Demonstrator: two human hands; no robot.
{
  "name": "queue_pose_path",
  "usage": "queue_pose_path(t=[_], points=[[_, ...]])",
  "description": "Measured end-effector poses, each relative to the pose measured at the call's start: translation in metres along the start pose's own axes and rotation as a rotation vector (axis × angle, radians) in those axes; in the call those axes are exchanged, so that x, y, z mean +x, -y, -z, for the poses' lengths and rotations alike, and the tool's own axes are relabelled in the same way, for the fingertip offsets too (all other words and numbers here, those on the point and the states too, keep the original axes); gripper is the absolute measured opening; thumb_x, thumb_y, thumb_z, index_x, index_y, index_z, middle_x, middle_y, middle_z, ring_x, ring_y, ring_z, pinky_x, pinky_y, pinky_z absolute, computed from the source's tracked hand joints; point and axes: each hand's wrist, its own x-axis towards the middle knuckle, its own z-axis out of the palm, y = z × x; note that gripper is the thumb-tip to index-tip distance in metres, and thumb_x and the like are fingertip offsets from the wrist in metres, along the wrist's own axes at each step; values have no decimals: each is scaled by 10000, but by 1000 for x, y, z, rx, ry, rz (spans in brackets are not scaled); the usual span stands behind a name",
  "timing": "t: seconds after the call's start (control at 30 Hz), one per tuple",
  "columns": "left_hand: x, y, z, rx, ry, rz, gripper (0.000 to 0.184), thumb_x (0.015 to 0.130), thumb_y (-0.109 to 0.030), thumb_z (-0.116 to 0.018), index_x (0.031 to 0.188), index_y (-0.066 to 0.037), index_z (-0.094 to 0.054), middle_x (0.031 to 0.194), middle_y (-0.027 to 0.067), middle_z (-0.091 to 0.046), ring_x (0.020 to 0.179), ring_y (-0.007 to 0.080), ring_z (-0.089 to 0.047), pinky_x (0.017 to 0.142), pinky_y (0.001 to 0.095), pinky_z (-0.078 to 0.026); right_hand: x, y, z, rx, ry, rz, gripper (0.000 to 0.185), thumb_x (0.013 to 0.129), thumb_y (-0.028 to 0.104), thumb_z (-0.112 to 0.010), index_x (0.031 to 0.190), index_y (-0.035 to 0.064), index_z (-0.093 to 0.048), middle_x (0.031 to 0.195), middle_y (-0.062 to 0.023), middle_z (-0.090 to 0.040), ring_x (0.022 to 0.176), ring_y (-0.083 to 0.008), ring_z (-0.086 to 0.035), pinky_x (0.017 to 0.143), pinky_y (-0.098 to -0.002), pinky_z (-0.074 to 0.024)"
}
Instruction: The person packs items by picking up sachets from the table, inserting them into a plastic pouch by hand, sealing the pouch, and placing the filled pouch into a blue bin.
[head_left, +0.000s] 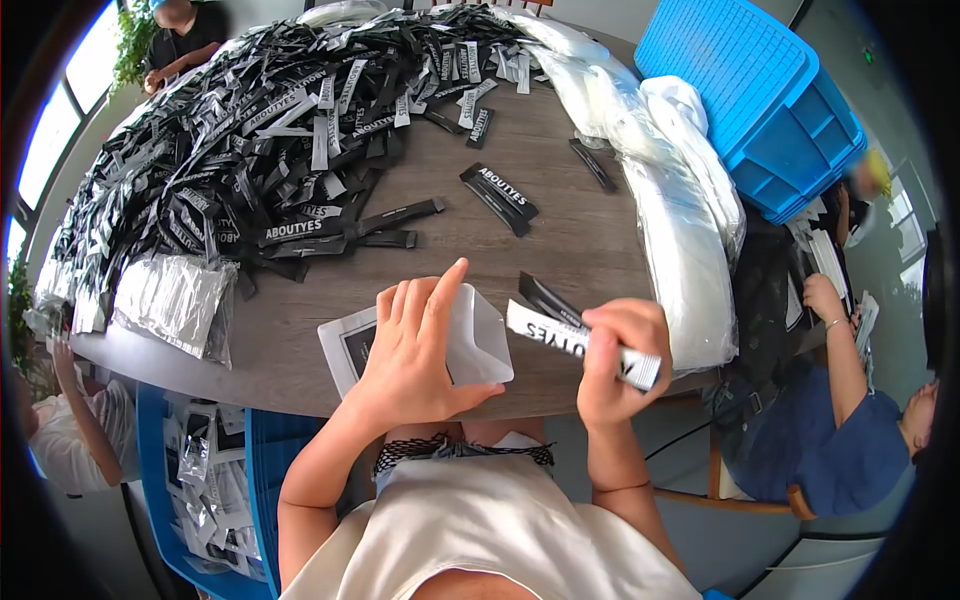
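My left hand [408,358] holds a white pouch [480,338] low over the table's near edge. Its index finger and thumb are spread along the pouch, whose mouth gapes to the right. Part of a black printed panel shows left of the fingers, while the palm hides the rest. Pinched in my right hand [622,362] are slim stick sachets, one white [540,328] and one black [546,298], pointing left toward the pouch mouth. The white one has dark lettering. How many the fingers cover I cannot tell. Loose black sachets [500,198] lie on the wood beyond.
A big heap of black and white sachets [250,130] covers the table's [570,235] left and back. Clear plastic bags [685,260] and a blue crate [735,90] stand right. A blue bin [262,490] holds packed pouches below left. Other people [830,440] sit around.
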Motion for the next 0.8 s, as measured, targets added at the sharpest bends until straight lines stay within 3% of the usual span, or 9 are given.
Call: queue_pose_path(t=[0.1,0.3,0.4,0.47,0.5,0.6,0.63,0.67,0.8], points=[[1,-1,0,-43,0,30,1170,486,-346,-876,1408,25,-259,1142,175,-436,1028,341,-427,931,441,-317,-10,12,0,122,53,-51,247,695,-31,-686,927,23,-621,866,-129,-644,726,-225,-636,649,-299,-516],[-1,-1,0,-19,-76,-35,1144,502,-341,-860,1402,41,-266,1056,148,-441,948,304,-430,846,412,-329,-13,8,-4,388,313,-501,158,758,-34,-662,907,-22,-610,803,-104,-636,736,-116,-611,630,-264,-478],[-1,-5,1,-83,-31,-14,1117,525,-312,-855,1405,42,-265,959,123,-447,878,281,-438,793,392,-347,-9,-1,-11,449,613,-611,146,774,-21,-670,911,-8,-618,812,-68,-640,727,-75,-585,634,-245,-467],[1,-8,2,-109,-7,-28,1121,534,-303,-856,1411,42,-248,935,122,-448,868,281,-443,798,384,-354,-17,-4,-19,439,560,-622,172,803,74,-713,937,15,-622,823,-39,-639,723,-71,-579,638,-227,-461],[4,-11,3,-234,-94,46,774,653,-201,-810,1302,16,-448,903,120,-486,812,269,-493,739,356,-409,-19,-5,-20,432,503,-614,183,814,104,-718,940,14,-620,831,-38,-639,722,-71,-578,633,-223,-461],[-2,16,7,-455,54,158,323,753,-72,-727,1052,2,-629,849,111,-537,733,240,-545,647,317,-445,-25,-12,-26,520,340,-634,208,878,185,-673,952,1,-612,871,-44,-633,710,-64,-573,598,-202,-459],[0,14,7,-467,-53,173,47,796,26,-655,839,13,-671,781,98,-571,648,203,-565,560,286,-443,-24,-12,-26,566,337,-690,196,890,179,-656,952,-2,-611,881,-46,-631,706,-62,-572,591,-198,-458],[0,14,8,-470,-72,188,50,793,25,-658,840,14,-673,771,97,-574,646,200,-564,565,284,-442,-23,-11,-25,613,334,-748,186,903,173,-639,952,-5,-611,892,-49,-629,702,-60,-570,583,-195,-457],[3,15,7,-466,-181,221,61,788,33,-656,842,17,-681,742,96,-586,631,182,-559,568,272,-434,-21,-13,-27,529,603,-603,160,931,166,-593,952,9,-613,902,-36,-595,724,-75,-572,608,-218,-480]])
